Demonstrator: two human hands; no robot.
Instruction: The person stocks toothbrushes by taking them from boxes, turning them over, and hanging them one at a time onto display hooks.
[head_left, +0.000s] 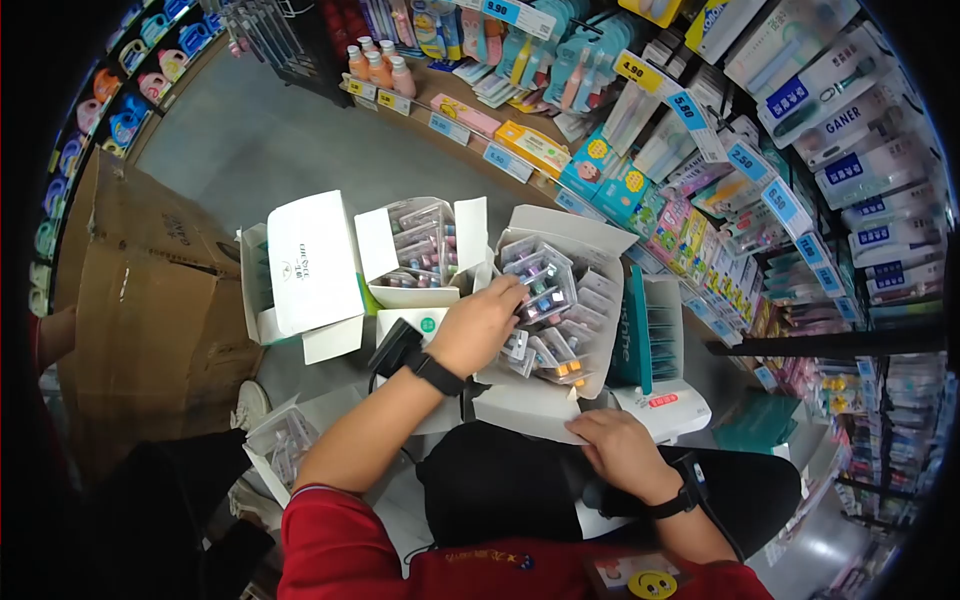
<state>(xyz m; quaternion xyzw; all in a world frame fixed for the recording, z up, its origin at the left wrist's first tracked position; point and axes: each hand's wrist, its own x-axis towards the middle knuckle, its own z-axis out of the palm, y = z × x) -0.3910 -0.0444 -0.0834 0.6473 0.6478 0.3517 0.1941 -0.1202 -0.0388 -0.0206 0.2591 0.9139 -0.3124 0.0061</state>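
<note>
My left hand reaches into an open white carton and holds the edge of a clear plastic pack with small dark and coloured pieces inside. More clear packs, some showing orange pieces, lie loosely beneath it in the same carton. Down at the carton's near side, my right hand pinches the corner of its folded-out white flap. Both wrists wear black bands. What the small pieces are is too fine to make out.
Beside this carton stand another open carton of packs, a white box and a teal box. A large brown cardboard box is at left, near another person's shoe. Store shelves with hanging goods line the right.
</note>
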